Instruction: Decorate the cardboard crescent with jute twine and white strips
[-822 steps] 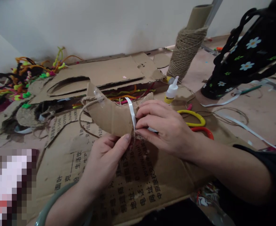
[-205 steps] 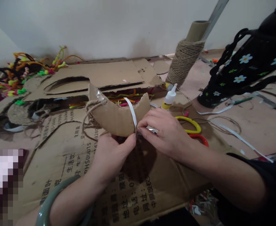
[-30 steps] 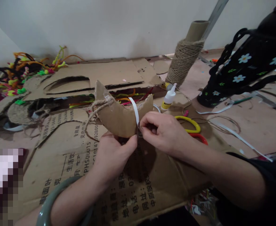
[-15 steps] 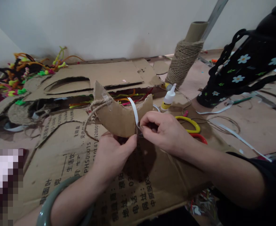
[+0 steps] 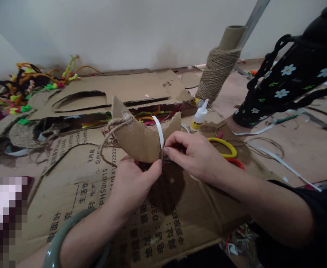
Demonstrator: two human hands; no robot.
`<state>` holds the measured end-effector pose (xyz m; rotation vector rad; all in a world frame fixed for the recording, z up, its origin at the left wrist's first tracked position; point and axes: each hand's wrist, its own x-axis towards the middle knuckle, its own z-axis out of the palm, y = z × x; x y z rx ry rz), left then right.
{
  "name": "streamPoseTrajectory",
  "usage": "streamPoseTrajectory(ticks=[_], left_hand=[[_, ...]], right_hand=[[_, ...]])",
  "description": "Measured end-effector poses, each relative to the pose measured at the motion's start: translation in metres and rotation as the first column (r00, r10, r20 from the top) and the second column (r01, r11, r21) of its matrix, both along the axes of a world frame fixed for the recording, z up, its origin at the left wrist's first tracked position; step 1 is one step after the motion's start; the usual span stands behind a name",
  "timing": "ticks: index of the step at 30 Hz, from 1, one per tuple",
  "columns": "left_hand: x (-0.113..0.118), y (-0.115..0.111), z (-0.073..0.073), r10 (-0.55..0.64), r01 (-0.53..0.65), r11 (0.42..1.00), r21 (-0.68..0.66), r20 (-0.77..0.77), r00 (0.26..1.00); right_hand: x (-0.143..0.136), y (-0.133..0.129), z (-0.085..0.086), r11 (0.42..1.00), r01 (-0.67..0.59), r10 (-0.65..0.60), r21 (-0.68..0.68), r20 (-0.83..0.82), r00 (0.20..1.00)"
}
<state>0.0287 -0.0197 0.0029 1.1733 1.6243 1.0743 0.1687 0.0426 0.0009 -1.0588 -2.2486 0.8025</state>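
Note:
A crescent-shaped piece of cardboard (image 5: 137,143) is gripped along its lower edge by my left hand (image 5: 134,178), thumb near the middle of the curve. Twine (image 5: 114,130) wraps the crescent's left end, and a loose tail hangs down beside it. Across the crescent's front runs a narrow white strip (image 5: 159,130), its upper end sticking up free. My right hand (image 5: 187,150) pinches the strip's lower end between thumb and forefinger at the crescent's lower edge. The fingertips behind the cardboard are hidden.
A glue bottle (image 5: 199,118) and yellow-and-red-handled scissors (image 5: 230,150) lie beyond my right hand. Behind stand a twine spool (image 5: 217,70) and a black flowered bottle (image 5: 280,78). Printed cardboard (image 5: 96,223) lies underneath; pipe cleaners (image 5: 32,82) are heaped at left.
My right thumb and forefinger have shifted slightly left, closer against the strip's lower end. My left hand and the crescent have stayed in place.

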Motion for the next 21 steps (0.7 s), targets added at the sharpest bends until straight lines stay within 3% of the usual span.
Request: streamPoseTrajectory(ticks=[21], left_hand=[[0.0003,0.0006,0.0002,0.013,-0.013,1.0,0.003,0.023,1.0]], right_hand=[[-0.0007,0.001,-0.0002,1.0,-0.007,0.007,-0.016,-0.001,1.0]])
